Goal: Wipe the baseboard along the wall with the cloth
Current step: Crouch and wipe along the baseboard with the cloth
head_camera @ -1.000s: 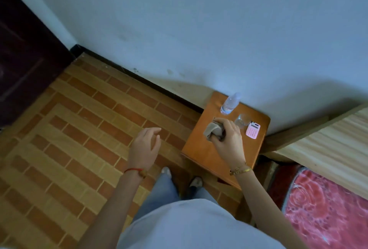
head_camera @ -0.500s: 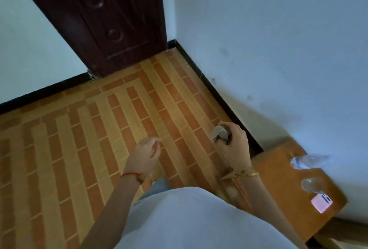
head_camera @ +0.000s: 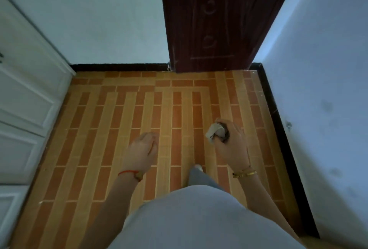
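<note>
A crumpled grey cloth (head_camera: 214, 131) is bunched in my right hand (head_camera: 231, 144), which is closed around it above the tiled floor. The black baseboard (head_camera: 278, 121) runs along the foot of the right wall, well to the right of that hand and not touched by it. A second stretch of black baseboard (head_camera: 119, 67) lines the far wall. My left hand (head_camera: 142, 150) hovers over the floor with loosely curled fingers and holds nothing.
A dark red door (head_camera: 215, 21) stands in the far corner. White panelled cabinet doors (head_camera: 25, 97) line the left side. Orange and tan brick-pattern tiles (head_camera: 123, 113) cover the floor. My foot (head_camera: 197, 168) shows below the hands.
My right hand lifted the cloth off the small wooden table. The view swung left, so the table dropped out of sight and the door and corner came into view.
</note>
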Demonstrator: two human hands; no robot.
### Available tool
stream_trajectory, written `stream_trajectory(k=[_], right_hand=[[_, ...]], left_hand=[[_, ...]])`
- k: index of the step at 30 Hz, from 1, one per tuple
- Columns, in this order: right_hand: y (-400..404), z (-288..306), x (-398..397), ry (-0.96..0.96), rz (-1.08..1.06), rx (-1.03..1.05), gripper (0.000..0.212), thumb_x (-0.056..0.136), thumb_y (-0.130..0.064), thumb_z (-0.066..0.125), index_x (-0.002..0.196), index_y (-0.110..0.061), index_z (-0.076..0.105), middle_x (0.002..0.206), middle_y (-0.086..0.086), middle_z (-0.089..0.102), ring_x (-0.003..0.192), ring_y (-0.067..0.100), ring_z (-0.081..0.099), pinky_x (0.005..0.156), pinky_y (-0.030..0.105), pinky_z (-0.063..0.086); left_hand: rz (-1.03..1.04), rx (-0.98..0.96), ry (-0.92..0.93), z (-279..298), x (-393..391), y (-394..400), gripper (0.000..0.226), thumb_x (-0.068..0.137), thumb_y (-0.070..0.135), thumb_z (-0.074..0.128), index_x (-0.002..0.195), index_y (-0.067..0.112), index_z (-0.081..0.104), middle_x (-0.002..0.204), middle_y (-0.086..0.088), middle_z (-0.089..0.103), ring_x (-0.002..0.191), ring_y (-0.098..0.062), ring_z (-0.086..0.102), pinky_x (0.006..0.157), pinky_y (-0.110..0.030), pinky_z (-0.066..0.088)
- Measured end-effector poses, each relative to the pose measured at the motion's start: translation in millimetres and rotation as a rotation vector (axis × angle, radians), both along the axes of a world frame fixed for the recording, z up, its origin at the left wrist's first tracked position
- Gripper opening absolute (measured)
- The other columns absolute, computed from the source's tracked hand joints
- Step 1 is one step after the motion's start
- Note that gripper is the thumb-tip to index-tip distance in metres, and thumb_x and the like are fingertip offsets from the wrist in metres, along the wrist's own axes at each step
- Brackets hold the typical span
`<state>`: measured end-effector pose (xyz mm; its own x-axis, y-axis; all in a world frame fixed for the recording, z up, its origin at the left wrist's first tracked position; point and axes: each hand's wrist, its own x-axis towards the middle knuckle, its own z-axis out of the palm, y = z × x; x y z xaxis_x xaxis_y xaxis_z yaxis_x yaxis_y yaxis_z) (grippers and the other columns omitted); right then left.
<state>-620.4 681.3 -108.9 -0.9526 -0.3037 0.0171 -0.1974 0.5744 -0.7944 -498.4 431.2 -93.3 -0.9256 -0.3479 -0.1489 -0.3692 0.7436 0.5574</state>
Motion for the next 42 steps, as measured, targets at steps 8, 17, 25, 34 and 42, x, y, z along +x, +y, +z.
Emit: stream_trajectory(k=[8,17,25,34,42], right_hand=[[-112.1,1.6,-116.5,0.061,0.218,0.009,0.041,0.080,-0.019,0.069,0.117,-0.027,0.055,0.111,-0.006,0.058,0.102,0.017,0.054,0.085,0.040,0.049],[-257.2,28.4,-252.5,0.007,0.493,0.044,0.037,0.085,-0.016,0.068,0.118,-0.025,0.054,0.111,-0.013,0.050,0.111,0.014,0.045,0.084,0.030,0.044],[-384.1,13.2,-297.2,-0.038,0.673,0.061,0.040,0.083,-0.019,0.069,0.121,-0.023,0.055,0.121,-0.007,0.054,0.112,0.007,0.043,0.091,0.033,0.047],[-586.8,0.9,-327.3,-0.047,0.730,0.004,0.040,0.082,-0.018,0.070,0.120,-0.019,0.056,0.114,-0.005,0.057,0.109,0.014,0.053,0.082,0.024,0.050],[-763.3,15.8,-341.3,-0.011,0.721,-0.061,0.043,0.082,-0.020,0.070,0.122,-0.021,0.055,0.115,-0.003,0.057,0.109,0.019,0.054,0.085,0.032,0.052]], left_hand=[[0.280,-0.016,-0.007,-5.1,-57.0,-87.2,0.026,0.101,0.018,0.051,0.123,0.014,0.064,0.118,-0.007,0.065,0.103,-0.030,0.064,0.073,-0.035,0.049],[0.611,-0.047,0.047,17.0,-130.3,-172.2,0.025,0.101,0.021,0.051,0.123,0.017,0.063,0.123,-0.004,0.065,0.102,-0.027,0.066,0.076,-0.033,0.051],[0.819,0.008,0.060,3.1,-152.6,-256.6,0.024,0.099,0.017,0.054,0.120,0.016,0.065,0.117,-0.004,0.066,0.101,-0.026,0.065,0.077,-0.031,0.047],[0.897,-0.012,0.078,-7.9,-171.6,-446.2,0.024,0.099,0.018,0.054,0.121,0.019,0.064,0.118,-0.001,0.066,0.104,-0.023,0.064,0.079,-0.030,0.045],[0.852,-0.068,0.054,8.0,-177.3,-621.4,0.025,0.098,0.018,0.054,0.121,0.018,0.064,0.121,-0.004,0.066,0.107,-0.023,0.063,0.089,-0.038,0.052]])
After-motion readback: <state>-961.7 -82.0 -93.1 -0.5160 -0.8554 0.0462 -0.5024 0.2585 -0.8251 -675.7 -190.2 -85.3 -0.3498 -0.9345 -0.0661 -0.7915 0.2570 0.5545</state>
